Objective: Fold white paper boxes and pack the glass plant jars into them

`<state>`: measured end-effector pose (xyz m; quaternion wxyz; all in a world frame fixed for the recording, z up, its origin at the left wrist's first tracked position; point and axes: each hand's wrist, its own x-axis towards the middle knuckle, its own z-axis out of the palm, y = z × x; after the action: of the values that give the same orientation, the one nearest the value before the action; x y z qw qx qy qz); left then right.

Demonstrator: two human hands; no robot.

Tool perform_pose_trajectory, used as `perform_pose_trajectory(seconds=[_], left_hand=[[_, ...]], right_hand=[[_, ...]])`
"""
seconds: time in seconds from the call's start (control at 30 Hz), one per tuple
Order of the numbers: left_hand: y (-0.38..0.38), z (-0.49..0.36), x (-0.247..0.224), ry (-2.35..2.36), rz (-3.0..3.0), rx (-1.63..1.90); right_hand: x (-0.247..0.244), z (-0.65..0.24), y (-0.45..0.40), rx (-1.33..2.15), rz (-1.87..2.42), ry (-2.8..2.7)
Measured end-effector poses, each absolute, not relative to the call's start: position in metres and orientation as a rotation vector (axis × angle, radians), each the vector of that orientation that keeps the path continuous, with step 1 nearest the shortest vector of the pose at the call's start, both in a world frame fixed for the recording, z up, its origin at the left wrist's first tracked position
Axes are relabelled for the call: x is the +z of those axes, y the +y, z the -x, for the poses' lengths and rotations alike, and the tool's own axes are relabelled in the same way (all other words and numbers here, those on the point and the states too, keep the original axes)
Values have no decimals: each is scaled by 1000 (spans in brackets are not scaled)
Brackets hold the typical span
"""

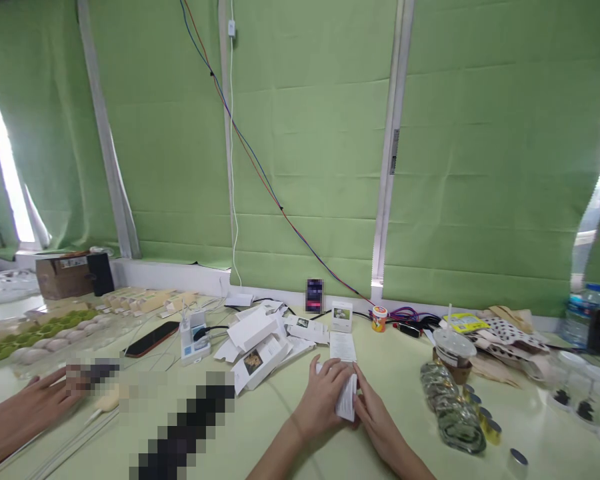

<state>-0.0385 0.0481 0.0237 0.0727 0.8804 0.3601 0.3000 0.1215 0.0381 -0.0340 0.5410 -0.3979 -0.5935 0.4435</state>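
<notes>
**Both hands fold around a small printed leaflet**

At the near edge of the pale green table (410, 380), the left hand (323, 397) and the right hand (375, 410) meet over a white leaflet (347, 399), fingers curled and pinching it from either side. It seems folded, though the print is too small to read. A flat sheet (343, 347) lies just beyond, near opened white boxes (257, 343). Another person's hand (40, 397) rests far left.

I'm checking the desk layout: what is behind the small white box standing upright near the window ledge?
Behind the small white box are a black cable along the ledge and the green blind. Whatever lies directly behind the box is covered.
</notes>
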Motion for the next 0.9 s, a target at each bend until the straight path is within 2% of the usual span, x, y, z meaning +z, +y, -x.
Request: perform_pose_trajectory(seconds=[0.23,0.43,0.7,0.9], left_hand=[[58,40,3,1015,-2275,1187],[59,40,-1,886,-2270,1195],[56,42,11,1085,-2269,1166],[57,41,5,1061,-2636,1110]], right_hand=[[-25,-129,42,1058,947,-1209],[-12,-130,35,615,966,-1437],[6,-133,21,673,766,-1660],[3,-135,31,928,907,-1519]])
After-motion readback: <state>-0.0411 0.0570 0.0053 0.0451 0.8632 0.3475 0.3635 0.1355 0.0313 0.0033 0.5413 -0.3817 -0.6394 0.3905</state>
